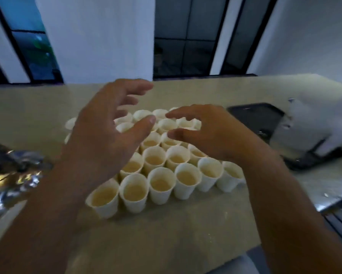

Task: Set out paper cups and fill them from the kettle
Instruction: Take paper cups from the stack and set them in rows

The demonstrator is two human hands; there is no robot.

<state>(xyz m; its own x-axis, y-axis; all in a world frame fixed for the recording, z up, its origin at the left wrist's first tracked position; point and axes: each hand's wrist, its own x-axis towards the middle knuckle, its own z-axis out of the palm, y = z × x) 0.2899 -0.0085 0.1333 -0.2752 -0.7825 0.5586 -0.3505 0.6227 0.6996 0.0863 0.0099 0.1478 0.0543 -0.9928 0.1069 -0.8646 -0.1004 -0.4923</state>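
A: Item one — paper cups point(160, 184). How are they listed?

B: White paper cups, set upright and packed rim to rim in rows on the beige countertop point(166, 234). A pale tan liquid is seen in the nearer rows; the farther rows are partly hidden by the hands, and their contents cannot be told.

A: Left hand point(106, 135)?

B: Held above the left part of the cluster, fingers spread and curled, thumb pointed toward the middle. Nothing is gripped. Whether any cup is touched cannot be told — the frame is blurred.

A: Right hand point(213, 131)?

B: Held above the right part of the cluster, fingers spread and bent downward, fingertips near those of the left hand. Nothing is pinched or held.

A: Kettle?

B: None is recorded with certainty. A crumpled silvery foil object point(14, 175) is noted at the left edge of the countertop, well apart from the cups.

A: Other entries?

B: A dark tray point(259, 117) is listed at the far right, with a blurred white object point(320, 123) just beside it. Dark-framed windows point(186, 36) and white wall sections are entered behind the countertop.
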